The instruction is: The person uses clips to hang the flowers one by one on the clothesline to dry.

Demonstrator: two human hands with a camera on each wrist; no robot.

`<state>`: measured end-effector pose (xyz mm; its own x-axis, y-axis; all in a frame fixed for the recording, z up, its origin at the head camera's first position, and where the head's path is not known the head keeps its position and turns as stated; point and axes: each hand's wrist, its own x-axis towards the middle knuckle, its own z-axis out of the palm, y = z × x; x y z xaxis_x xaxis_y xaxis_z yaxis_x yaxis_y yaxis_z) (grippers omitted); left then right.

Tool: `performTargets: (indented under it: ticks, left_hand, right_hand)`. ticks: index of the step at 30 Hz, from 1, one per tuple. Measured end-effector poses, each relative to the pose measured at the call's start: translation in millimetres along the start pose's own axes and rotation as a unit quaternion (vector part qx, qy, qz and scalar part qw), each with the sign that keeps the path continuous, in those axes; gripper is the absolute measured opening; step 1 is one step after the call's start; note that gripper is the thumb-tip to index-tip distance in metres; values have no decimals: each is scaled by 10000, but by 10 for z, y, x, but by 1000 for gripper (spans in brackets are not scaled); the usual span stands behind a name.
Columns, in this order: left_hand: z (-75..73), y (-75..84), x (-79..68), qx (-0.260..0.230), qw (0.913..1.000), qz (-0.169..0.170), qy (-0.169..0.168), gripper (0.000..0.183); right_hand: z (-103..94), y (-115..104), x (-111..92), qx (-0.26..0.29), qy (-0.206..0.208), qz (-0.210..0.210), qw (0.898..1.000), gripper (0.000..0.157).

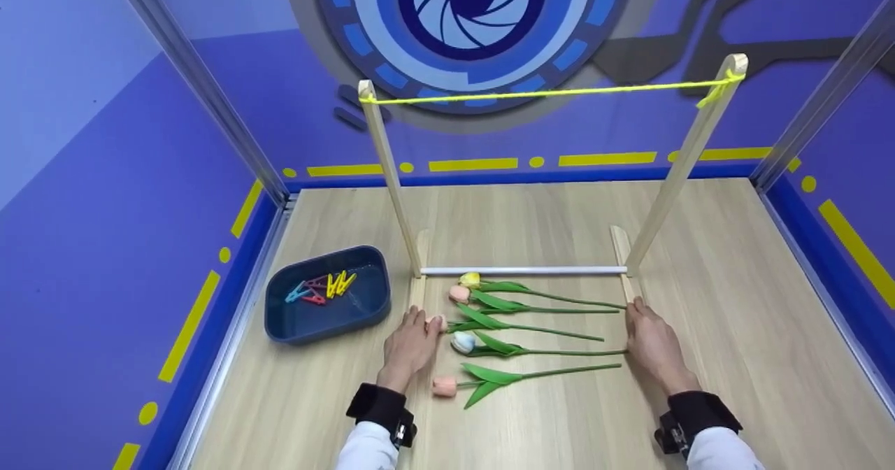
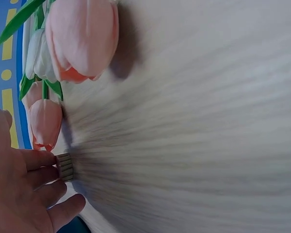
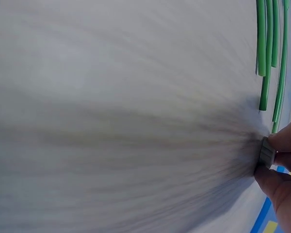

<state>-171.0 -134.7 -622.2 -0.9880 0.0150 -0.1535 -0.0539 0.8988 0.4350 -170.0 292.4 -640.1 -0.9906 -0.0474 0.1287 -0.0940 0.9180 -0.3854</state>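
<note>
A wooden stand [image 1: 682,166] has two uprights, a white crossbar [image 1: 524,271] and a yellow string [image 1: 545,94] tied between the tops. My left hand [image 1: 411,344] grips the front end of its left foot [image 2: 65,167], thumb beside a pink tulip [image 1: 438,324]. On the right, my other hand [image 1: 656,344] pinches the front end of the right foot [image 3: 266,153] between thumb and fingers. Several artificial tulips lie in a row between the hands, heads to the left: a yellow one [image 1: 470,280], a whitish-blue one [image 1: 463,343] and pink ones, the nearest [image 1: 445,386] at the front.
Left of the stand sits a dark blue bin [image 1: 280,323]. Inside it are several small clothespins, among them yellow ones [image 1: 340,284], a blue one [image 1: 298,292] and red ones. Blue-purple panels [image 1: 245,127] wall the wooden table [image 1: 755,358] at the back and sides.
</note>
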Motion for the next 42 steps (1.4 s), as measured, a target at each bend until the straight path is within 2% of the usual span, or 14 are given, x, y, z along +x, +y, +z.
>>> performTargets:
  ticks: [11,17,21,24,30,35,38,42]
  left_hand:
    - [-17,7,-48,-54,10000,-39,-48,64]
    - [-45,-17,-25,-92,9998,90,-148,61]
    - [-72,-52,-26,-26,9996,292,3,56]
    - [-122,-74,-36,100,9975,602,345,48]
    - [-391,-138,-39,227,9841,1193,1294,30]
    - [-708,-379,-20,407,9763,1300,1679,28]
    - [-881,-591,-3,556,9807,1047,1555,32]
    - [-1046,-895,-2,810,9911,528,916,44]
  right_hand:
    - [-24,-28,45,-22,-376,294,9989,40]
    - [-31,-6,34,53,-305,271,9992,37]
    - [-30,-1,28,108,-270,218,9993,37]
    - [-27,-3,27,133,-260,201,9994,38]
    - [-18,-5,28,170,-283,226,9992,39]
    - [-13,-6,31,212,-361,324,9986,41]
    - [-12,-10,33,190,-395,388,9983,40]
    - [-13,-5,31,187,-388,397,9983,39]
